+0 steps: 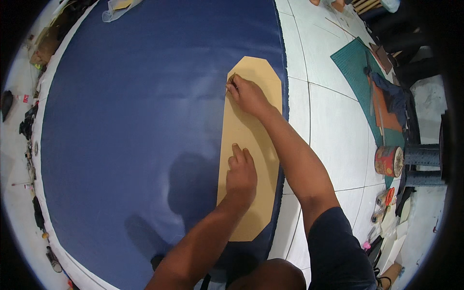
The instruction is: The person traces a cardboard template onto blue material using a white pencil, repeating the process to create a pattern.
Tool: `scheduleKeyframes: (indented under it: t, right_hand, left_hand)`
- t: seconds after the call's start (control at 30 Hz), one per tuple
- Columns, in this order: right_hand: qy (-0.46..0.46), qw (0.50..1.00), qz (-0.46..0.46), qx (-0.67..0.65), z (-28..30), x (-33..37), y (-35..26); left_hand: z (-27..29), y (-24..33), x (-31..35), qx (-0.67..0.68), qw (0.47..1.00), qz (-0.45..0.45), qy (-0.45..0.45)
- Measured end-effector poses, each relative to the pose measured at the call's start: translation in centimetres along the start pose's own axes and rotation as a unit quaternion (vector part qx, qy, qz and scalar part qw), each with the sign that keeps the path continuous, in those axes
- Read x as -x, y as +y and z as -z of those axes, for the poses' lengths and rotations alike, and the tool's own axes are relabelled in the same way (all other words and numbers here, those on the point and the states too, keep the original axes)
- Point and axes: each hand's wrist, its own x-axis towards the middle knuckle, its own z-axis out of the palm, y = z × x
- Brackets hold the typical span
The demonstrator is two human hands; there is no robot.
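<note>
A long tan cardboard template (249,128) with cut-off corners lies flat on a large sheet of dark blue material (121,111), near its right edge. My left hand (240,173) presses on the middle of the template, some fingers stretched forward and others bent. Farther up, my right hand (249,96) is closed in a pinch at the template's upper left edge. A thin dark bit shows at its fingertips, too small and covered to name. A shadow of my head and arm falls across the blue sheet.
White floor tiles (333,140) border the sheet. To the right are a green cutting mat (355,63), a red tin (388,161) and orange-handled scissors (389,195). A clear plastic bag (116,9) lies at the far left; scraps line the left side.
</note>
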Motion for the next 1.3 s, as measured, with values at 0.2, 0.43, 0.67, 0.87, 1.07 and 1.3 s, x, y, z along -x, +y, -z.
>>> scheduleKeyframes:
  t: [0.2, 0.43, 0.67, 0.87, 1.07, 1.3]
  right_hand:
    - [0.029, 0.999, -0.037, 0.01, 0.6, -4.7, 2.5]
    - [0.042, 0.998, -0.056, 0.001, 0.6, -6.5, 2.6]
    - [0.066, 0.995, -0.068, -0.007, 1.4, -7.1, 5.5]
    - [0.099, 0.993, -0.059, -0.006, 2.2, -9.0, 6.7]
    - [0.15, 0.984, -0.086, -0.048, 2.7, -9.9, 8.4]
    - [0.179, 0.975, -0.107, -0.08, 2.3, -10.4, 9.4]
  left_hand:
    - [0.7, 0.2, -0.5, 0.011, 0.998, -0.005, -0.058]
    - [0.4, -0.3, -0.2, 0.011, 1.0, -0.017, 0.01]
    - [-0.1, -0.1, -0.2, 0.005, 0.997, -0.035, 0.067]
    - [0.5, -0.3, -0.1, -0.024, 0.998, -0.035, 0.056]
    - [0.5, -0.1, -0.4, 0.006, 0.999, -0.024, 0.036]
    - [1.8, -0.1, -0.6, 0.036, 0.999, -0.018, -0.022]
